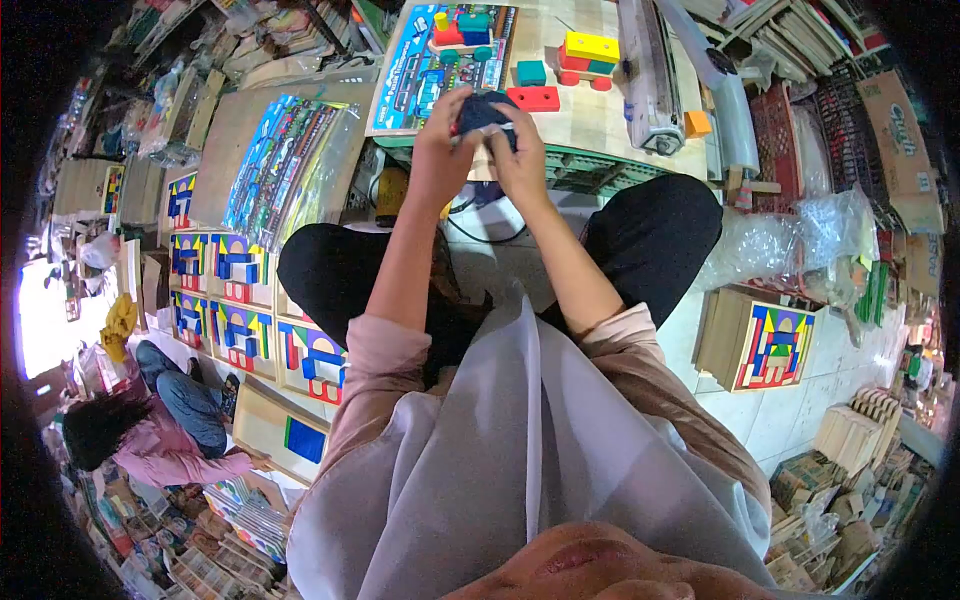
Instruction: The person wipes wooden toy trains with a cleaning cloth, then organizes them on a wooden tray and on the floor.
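Note:
Both my hands meet over the near edge of a low wooden table point(590, 120). My left hand point(440, 150) and my right hand point(518, 150) together grip a dark blue wooden piece point(482, 110), with a bit of red showing at its left side. Just beyond my fingers lie a red block point(534, 97) and a teal block point(531, 71). Further back stands a toy train part in yellow, teal and red point(588, 56), and another colourful train piece point(458, 33) rests on a printed blue card point(410, 75).
A heat sealer point(650, 75) with an orange block point(697, 123) is on the table's right. Stacks of block puzzle trays point(235, 310) lie at left, one puzzle box point(770, 345) at right. Another person point(150, 430) sits on the floor, lower left. Clutter surrounds everything.

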A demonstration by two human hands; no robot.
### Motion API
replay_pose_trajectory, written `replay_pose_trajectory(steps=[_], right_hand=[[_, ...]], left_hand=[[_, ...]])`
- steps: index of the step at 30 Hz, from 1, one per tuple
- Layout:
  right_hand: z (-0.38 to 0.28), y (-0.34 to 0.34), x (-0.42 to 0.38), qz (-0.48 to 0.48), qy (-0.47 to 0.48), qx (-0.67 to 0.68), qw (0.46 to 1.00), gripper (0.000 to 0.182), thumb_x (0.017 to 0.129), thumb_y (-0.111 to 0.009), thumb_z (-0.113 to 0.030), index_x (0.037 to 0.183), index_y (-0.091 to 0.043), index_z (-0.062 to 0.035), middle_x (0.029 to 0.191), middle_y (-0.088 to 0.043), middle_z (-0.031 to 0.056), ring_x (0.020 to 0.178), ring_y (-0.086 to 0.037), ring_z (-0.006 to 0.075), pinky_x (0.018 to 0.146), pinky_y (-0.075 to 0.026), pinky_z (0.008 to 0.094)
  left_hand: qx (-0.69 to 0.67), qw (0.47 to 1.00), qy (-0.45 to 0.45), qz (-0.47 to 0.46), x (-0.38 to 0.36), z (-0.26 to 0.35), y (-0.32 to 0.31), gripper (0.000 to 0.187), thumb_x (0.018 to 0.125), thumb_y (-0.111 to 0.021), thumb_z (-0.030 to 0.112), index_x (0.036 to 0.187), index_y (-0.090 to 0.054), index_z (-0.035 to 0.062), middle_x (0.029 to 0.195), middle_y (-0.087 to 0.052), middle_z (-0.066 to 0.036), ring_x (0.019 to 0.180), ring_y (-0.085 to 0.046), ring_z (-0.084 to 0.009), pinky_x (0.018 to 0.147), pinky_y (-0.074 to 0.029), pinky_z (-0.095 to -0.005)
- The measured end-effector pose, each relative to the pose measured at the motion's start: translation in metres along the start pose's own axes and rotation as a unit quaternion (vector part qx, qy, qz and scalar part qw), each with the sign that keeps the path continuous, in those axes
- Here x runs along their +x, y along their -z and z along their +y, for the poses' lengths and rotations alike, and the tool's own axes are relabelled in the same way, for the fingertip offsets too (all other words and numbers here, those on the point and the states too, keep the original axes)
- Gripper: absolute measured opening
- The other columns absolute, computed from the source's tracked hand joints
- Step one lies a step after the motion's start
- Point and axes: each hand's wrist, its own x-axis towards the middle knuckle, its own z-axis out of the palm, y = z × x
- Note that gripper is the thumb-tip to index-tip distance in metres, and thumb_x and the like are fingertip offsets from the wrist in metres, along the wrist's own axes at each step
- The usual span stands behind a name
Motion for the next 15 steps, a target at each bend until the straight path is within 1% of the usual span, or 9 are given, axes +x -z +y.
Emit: replay_pose_trajectory(steps=[1, 2, 4, 5, 7, 9, 10, 13, 15], right_hand=[[-0.001, 0.001, -0.003, 0.036, -0.066, 0.076, 0.994, 0.024, 0.083, -0.052, -0.008, 0.105, -0.052, 0.0009, 0.093, -0.059, 0.0131, 0.087, -0.058, 0.0201, 0.076, -0.045, 0.0299], [-0.008, 0.006, -0.006, 0.047, -0.074, 0.097, 0.991, 0.022, 0.084, -0.050, -0.009, 0.104, -0.052, 0.0013, 0.089, -0.059, 0.0109, 0.081, -0.058, 0.0177, 0.071, -0.045, 0.0289], [-0.043, 0.010, -0.003, 0.082, -0.055, 0.146, 0.984, 0.021, 0.088, -0.045, -0.016, 0.098, -0.053, 0.0008, 0.076, -0.059, 0.0066, 0.067, -0.055, 0.0139, 0.061, -0.045, 0.0277], [-0.037, 0.011, -0.006, 0.083, -0.055, 0.147, 0.984, 0.021, 0.088, -0.045, -0.016, 0.098, -0.053, 0.0008, 0.076, -0.059, 0.0066, 0.067, -0.055, 0.0139, 0.061, -0.045, 0.0277], [-0.019, 0.015, -0.016, 0.067, -0.137, 0.065, 0.986, 0.025, 0.090, -0.043, -0.022, 0.096, -0.054, 0.0000, 0.075, -0.058, 0.0061, 0.067, -0.053, 0.0130, 0.061, -0.044, 0.0283], [-0.023, 0.024, -0.022, 0.038, -0.156, 0.065, 0.985, 0.028, 0.091, -0.042, -0.024, 0.093, -0.055, -0.0002, 0.077, -0.058, 0.0060, 0.067, -0.053, 0.0125, 0.061, -0.044, 0.0291], [-0.025, 0.025, -0.021, 0.031, -0.230, 0.148, 0.961, 0.028, 0.091, -0.042, -0.024, 0.091, -0.055, -0.0001, 0.078, -0.058, 0.0060, 0.067, -0.053, 0.0129, 0.062, -0.044, 0.0294], [-0.023, 0.039, -0.021, -0.011, -0.375, 0.283, 0.882, 0.030, 0.091, -0.042, -0.028, 0.098, -0.057, -0.0029, 0.081, -0.062, 0.0065, 0.063, -0.060, 0.0148, 0.057, -0.050, 0.0289], [-0.033, 0.048, -0.019, 0.000, -0.452, 0.389, 0.802, 0.031, 0.092, -0.041, -0.027, 0.102, -0.055, -0.0023, 0.082, -0.062, 0.0082, 0.065, -0.062, 0.0167, 0.057, -0.051, 0.0290]], left_hand=[[-0.097, 0.995, -0.033, 0.019, -0.004, 0.005, -0.001, 0.054, 0.076, -0.058, 0.003, 0.126, -0.036, 0.0034, 0.125, -0.046, -0.015, 0.112, -0.048, -0.0242, 0.093, -0.039, -0.0331], [-0.233, 0.971, 0.049, 0.003, -0.011, 0.024, 0.004, 0.073, 0.071, -0.072, 0.010, 0.129, -0.029, -0.0011, 0.127, -0.040, -0.016, 0.117, -0.040, -0.0226, 0.088, -0.043, -0.0345], [-0.222, 0.974, 0.044, -0.004, -0.035, 0.014, -0.007, 0.074, 0.071, -0.072, 0.010, 0.130, -0.029, -0.0003, 0.124, -0.042, -0.015, 0.114, -0.042, -0.0214, 0.087, -0.043, -0.0326], [-0.209, 0.977, 0.037, -0.010, -0.046, 0.012, -0.012, 0.074, 0.071, -0.072, 0.009, 0.130, -0.028, 0.0006, 0.121, -0.043, -0.015, 0.111, -0.044, -0.0202, 0.086, -0.043, -0.0308], [-0.189, 0.981, 0.050, 0.021, -0.059, 0.019, -0.022, 0.070, 0.072, -0.072, 0.010, 0.128, -0.032, -0.0006, 0.112, -0.049, -0.011, 0.101, -0.049, -0.0164, 0.079, -0.045, -0.0262], [-0.167, 0.979, 0.098, 0.061, -0.066, 0.019, -0.026, 0.061, 0.074, -0.070, 0.011, 0.124, -0.038, -0.0035, 0.105, -0.054, -0.008, 0.091, -0.052, -0.0119, 0.074, -0.045, -0.0225], [-0.150, 0.978, 0.111, 0.094, -0.066, 0.020, -0.026, 0.048, 0.079, -0.066, 0.012, 0.118, -0.045, -0.0054, 0.097, -0.057, -0.006, 0.083, -0.052, -0.0074, 0.073, -0.044, -0.0211], [-0.241, 0.957, 0.156, 0.043, -0.068, 0.017, -0.016, 0.037, 0.085, -0.059, 0.016, 0.115, -0.049, -0.0049, 0.097, -0.058, -0.005, 0.083, -0.053, -0.0061, 0.071, -0.044, -0.0203], [-0.268, 0.951, 0.147, 0.044, -0.068, 0.006, -0.012, 0.032, 0.087, -0.056, 0.019, 0.110, -0.053, -0.0032, 0.094, -0.060, -0.004, 0.081, -0.053, -0.0058, 0.070, -0.044, -0.0205]])
